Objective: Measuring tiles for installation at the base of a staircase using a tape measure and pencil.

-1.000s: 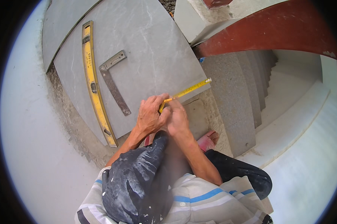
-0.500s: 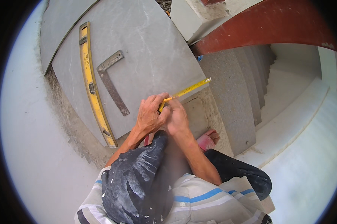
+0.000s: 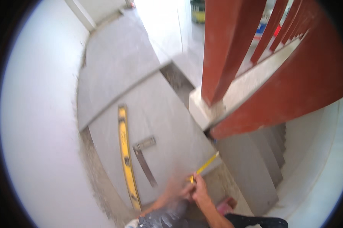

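My right hand (image 3: pixel 200 191) is closed around a tape measure at the near edge of a large grey tile. The yellow tape blade (image 3: pixel 208 163) reaches from it up and right to the tile's corner. Close against it is my left hand (image 3: pixel 178 187), smeared by motion, so its fingers cannot be made out. A try square (image 3: pixel 145 161) lies on the grey tile (image 3: pixel 171 125), left of my hands. Farther left, a yellow spirit level (image 3: pixel 125 152) lies lengthwise on the same tile.
Another grey tile (image 3: pixel 118 60) lies beyond, with a gap (image 3: pixel 175 78) at its right. A red post (image 3: pixel 223 49) and curved red stringer (image 3: pixel 285 91) stand at the right above descending steps (image 3: pixel 251 163). A white wall (image 3: pixel 46 133) runs along the left.
The view has tilted up, bringing the far tile and red railing into sight, and the hands lower in the picture. My left hand has become blurred; the tape blade still reaches the tile's corner.
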Action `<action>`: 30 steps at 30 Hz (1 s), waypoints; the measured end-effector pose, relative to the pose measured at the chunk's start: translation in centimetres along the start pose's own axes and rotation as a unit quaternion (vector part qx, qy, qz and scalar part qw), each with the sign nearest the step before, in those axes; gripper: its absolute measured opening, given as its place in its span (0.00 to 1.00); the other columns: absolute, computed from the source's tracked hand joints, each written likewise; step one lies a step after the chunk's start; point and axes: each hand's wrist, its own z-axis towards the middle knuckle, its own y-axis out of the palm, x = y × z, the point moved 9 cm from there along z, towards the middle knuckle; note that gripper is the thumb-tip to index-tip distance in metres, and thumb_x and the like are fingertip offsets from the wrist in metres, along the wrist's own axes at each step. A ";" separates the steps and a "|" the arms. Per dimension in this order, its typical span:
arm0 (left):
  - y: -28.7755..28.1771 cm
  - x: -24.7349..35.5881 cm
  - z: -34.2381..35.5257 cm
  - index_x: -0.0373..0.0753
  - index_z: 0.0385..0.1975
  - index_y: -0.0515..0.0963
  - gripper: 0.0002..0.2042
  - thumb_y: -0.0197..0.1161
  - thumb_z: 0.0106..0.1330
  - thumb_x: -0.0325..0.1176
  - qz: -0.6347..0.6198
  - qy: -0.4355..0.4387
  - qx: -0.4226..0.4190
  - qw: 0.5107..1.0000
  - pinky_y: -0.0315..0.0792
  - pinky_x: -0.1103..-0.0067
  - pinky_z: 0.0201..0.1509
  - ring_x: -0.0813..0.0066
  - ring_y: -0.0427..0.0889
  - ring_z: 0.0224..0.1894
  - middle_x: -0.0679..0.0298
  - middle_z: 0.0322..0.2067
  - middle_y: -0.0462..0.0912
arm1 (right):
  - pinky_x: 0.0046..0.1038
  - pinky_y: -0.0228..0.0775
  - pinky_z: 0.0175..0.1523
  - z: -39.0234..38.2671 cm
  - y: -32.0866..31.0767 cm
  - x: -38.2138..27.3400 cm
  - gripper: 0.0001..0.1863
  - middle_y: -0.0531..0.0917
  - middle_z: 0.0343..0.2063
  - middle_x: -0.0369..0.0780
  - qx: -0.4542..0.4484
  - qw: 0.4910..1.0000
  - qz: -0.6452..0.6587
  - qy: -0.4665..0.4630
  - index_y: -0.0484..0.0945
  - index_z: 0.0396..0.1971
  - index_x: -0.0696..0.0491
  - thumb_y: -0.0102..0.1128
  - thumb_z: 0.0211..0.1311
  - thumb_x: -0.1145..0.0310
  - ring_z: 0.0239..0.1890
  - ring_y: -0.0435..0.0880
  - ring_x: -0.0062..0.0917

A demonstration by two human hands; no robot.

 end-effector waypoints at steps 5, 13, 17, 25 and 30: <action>0.3 1.7 1.1 0.39 0.53 0.78 0.22 0.67 0.63 0.44 -0.078 -0.070 -0.033 0.994 0.75 0.66 0.53 0.51 0.82 0.49 0.50 0.45 0.83 | 0.37 0.76 0.49 0.9 -1.6 0.7 0.10 0.80 0.37 0.38 0.048 0.994 0.095 0.013 0.75 0.41 0.48 0.51 0.74 0.58 0.40 0.80 0.30; 0.8 0.0 -0.7 0.39 0.54 0.78 0.21 0.66 0.64 0.43 -0.085 -0.083 -0.007 0.993 0.74 0.66 0.53 0.52 0.81 0.48 0.49 0.44 0.81 | 0.37 0.76 0.52 0.6 -1.5 1.7 0.12 0.81 0.40 0.40 0.114 0.986 0.123 0.002 0.77 0.46 0.52 0.54 0.71 0.61 0.45 0.81 0.31; 1.0 0.2 0.6 0.43 0.59 0.75 0.25 0.65 0.64 0.47 -0.066 -0.055 -0.083 0.993 0.68 0.61 0.63 0.49 0.76 0.57 0.48 0.54 0.78 | 0.37 0.78 0.49 -2.7 2.7 -3.4 0.16 0.82 0.39 0.39 0.155 0.981 0.104 0.060 0.79 0.42 0.48 0.50 0.73 0.51 0.43 0.82 0.28; -0.3 -2.0 0.7 0.34 0.43 0.80 0.13 0.56 0.73 0.38 -0.125 -0.089 0.046 0.987 0.75 0.70 0.46 0.56 0.82 0.41 0.54 0.38 0.82 | 0.32 0.80 0.43 -4.6 0.6 -3.5 0.16 0.81 0.34 0.37 0.135 0.988 0.079 -0.002 0.76 0.38 0.50 0.49 0.75 0.52 0.38 0.83 0.26; 4.2 -2.2 -0.9 0.33 0.43 0.80 0.19 0.48 0.78 0.43 -0.314 -0.243 -0.078 0.915 0.74 0.73 0.44 0.67 0.82 0.36 0.59 0.35 0.83 | 0.33 0.81 0.42 -8.5 -2.0 -7.8 0.14 0.81 0.34 0.39 0.128 0.987 0.099 -0.015 0.75 0.36 0.49 0.53 0.74 0.54 0.38 0.84 0.28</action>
